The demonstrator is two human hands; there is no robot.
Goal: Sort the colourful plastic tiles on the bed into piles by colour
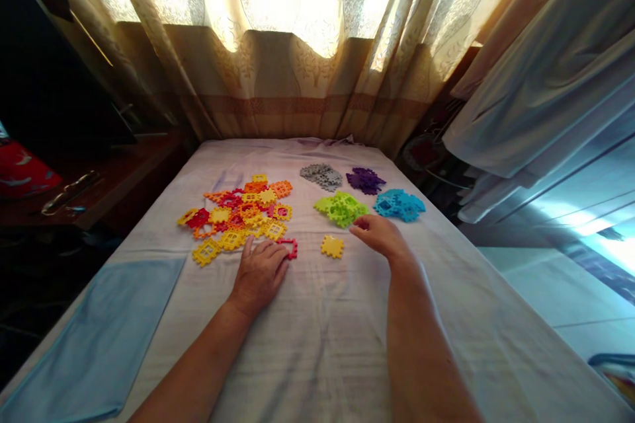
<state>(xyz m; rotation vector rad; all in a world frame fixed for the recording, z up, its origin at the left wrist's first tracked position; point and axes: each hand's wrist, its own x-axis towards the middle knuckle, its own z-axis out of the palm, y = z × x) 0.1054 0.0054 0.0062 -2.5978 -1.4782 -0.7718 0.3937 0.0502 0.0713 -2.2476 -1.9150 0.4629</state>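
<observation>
My left hand point(260, 271) lies flat with its fingers spread at the near edge of a mixed heap of yellow, orange and red plastic pieces point(233, 217). Its fingertips touch or partly cover a red square frame point(292, 249). Right of that frame, a single yellow square piece point(332, 246) lies on the cloth. My right hand point(380, 235) is beside the lime green pile point(342, 208), its fingers curled together; whether anything is between them cannot be made out. Farther right is a blue pile point(399, 204).
Grey point(321, 176) and purple point(366, 180) piles sit towards the back of the cloth-covered table point(317, 350). A folded light blue cloth point(99, 337) lies at the left. Curtains point(292, 79) hang behind, and white fabric point(540, 73) hangs at the right.
</observation>
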